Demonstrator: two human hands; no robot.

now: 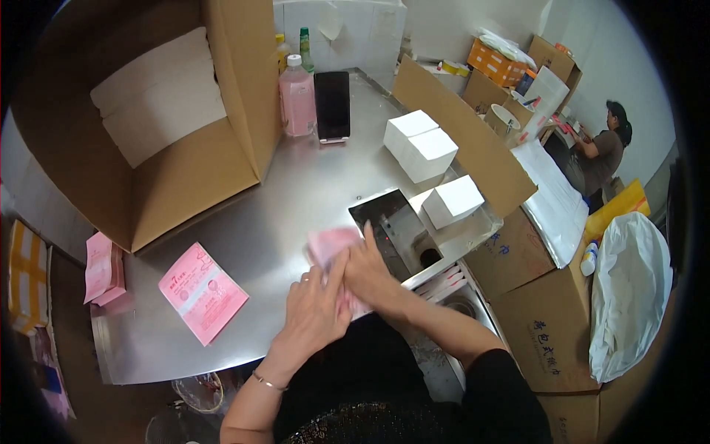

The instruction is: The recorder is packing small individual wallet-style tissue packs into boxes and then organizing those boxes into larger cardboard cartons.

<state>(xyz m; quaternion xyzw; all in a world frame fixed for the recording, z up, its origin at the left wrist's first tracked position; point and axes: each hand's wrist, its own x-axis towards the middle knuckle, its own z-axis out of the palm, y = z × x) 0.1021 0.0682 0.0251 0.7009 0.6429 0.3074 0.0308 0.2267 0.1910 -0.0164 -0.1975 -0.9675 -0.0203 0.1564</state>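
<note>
At the near edge of the metal table, my left hand and my right hand come together around a pink printed packet. Motion blurs its upper end, and the fingers cover much of the rest. My left hand is closed on it, its fingers meeting the right hand's. My right hand also grips it, with one finger pointing up beside a dark rectangular opening in the table. Left of my hands a flat pink printed packet lies on the metal.
A large cardboard box stands open at left, with pink packets beside it. A phone leans near a bottle of pink liquid. White paper stacks sit beyond the opening. Cartons line the right; another person sits far back.
</note>
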